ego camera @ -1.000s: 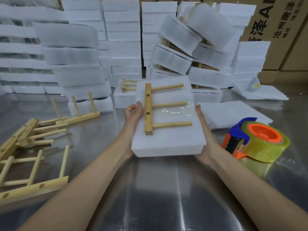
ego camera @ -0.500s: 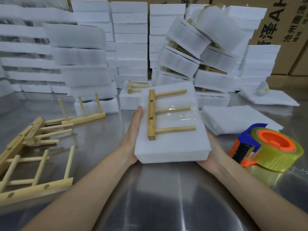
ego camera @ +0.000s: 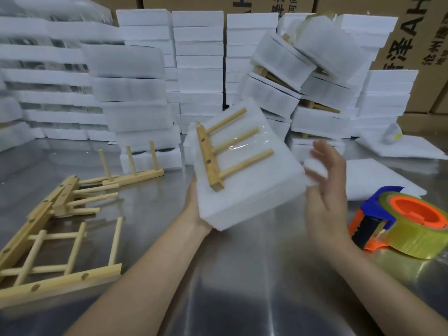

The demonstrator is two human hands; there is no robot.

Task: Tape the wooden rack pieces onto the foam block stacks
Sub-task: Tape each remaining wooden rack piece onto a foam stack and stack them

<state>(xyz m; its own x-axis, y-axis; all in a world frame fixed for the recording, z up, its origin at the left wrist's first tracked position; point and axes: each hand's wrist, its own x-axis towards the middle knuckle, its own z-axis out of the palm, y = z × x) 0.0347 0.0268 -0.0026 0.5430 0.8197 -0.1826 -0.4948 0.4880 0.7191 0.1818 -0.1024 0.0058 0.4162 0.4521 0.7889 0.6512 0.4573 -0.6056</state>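
Leaning stacks of white foam blocks (ego camera: 198, 69) fill the back of the shiny metal worktop (ego camera: 242, 275), with several taped bundles (ego camera: 278, 59) tipped against each other behind the hands. Loose pale wooden rack pieces (ego camera: 58, 283) lie in a heap at the left, and one more (ego camera: 135, 177) stands with its pegs upright. At the right, an orange-and-blue tape dispenser with a yellowish clear roll (ego camera: 400, 224) rests beside thin white foam sheets (ego camera: 378, 175).

Above the worktop's middle, the left hand (ego camera: 192, 202) holds a white foam block stack (ego camera: 254, 190) tilted. A three-peg wooden rack piece (ego camera: 208, 158) lies on it under a clear tape strip (ego camera: 244, 144). The block hides that hand's fingers, so I cannot tell their grip. The right hand (ego camera: 324, 190) is blurred, fingers spread and holding nothing, just beside the block's right edge; contact is unclear.

Brown cardboard boxes (ego camera: 412, 44) behind are cut off, showing "AH" and Chinese characters including 沧州.
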